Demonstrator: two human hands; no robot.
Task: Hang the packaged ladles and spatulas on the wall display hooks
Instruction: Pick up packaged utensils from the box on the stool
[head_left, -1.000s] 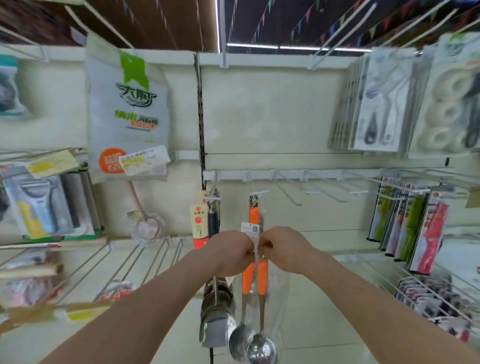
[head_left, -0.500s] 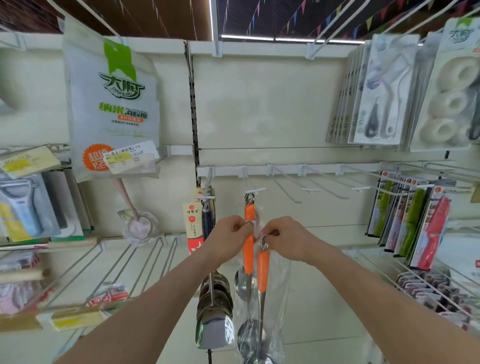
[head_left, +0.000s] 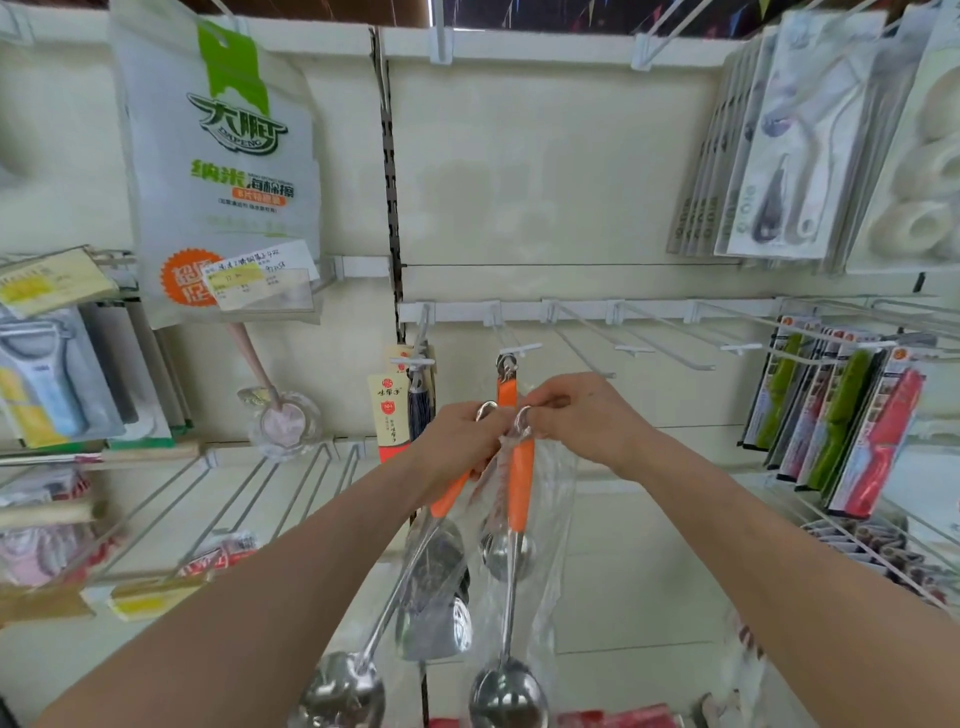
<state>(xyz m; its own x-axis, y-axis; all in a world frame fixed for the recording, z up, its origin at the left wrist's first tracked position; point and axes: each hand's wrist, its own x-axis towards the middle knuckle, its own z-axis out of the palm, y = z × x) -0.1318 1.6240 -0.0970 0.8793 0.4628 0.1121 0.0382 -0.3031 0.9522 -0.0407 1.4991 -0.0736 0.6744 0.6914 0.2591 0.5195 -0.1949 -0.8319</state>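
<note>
My left hand (head_left: 460, 447) grips the orange handle of a steel ladle (head_left: 358, 670), which slants down to the left with its metal loop just above my fingers. Pinched in my right hand (head_left: 587, 421) is the metal loop of a second orange-handled ladle (head_left: 519, 478), which hangs straight down inside a clear plastic bag (head_left: 550, 519). A third orange-handled ladle (head_left: 506, 387) hangs on the white wall hook (head_left: 517, 347) just behind both hands. Left of it, steel spatulas (head_left: 436, 618) with a yellow card hang on another hook (head_left: 415, 359).
Several bare white hooks (head_left: 628, 348) stick out of the rail to the right. Green and red packaged tools (head_left: 841, 410) hang at far right, white packs (head_left: 779, 156) above them. A grey sponge bag (head_left: 218, 156) and peelers (head_left: 47, 374) hang at left above wire shelving (head_left: 260, 493).
The two ladles in my hands have come apart: the left one swung out to the left, free of the bag. Both hands rose slightly toward the hook.
</note>
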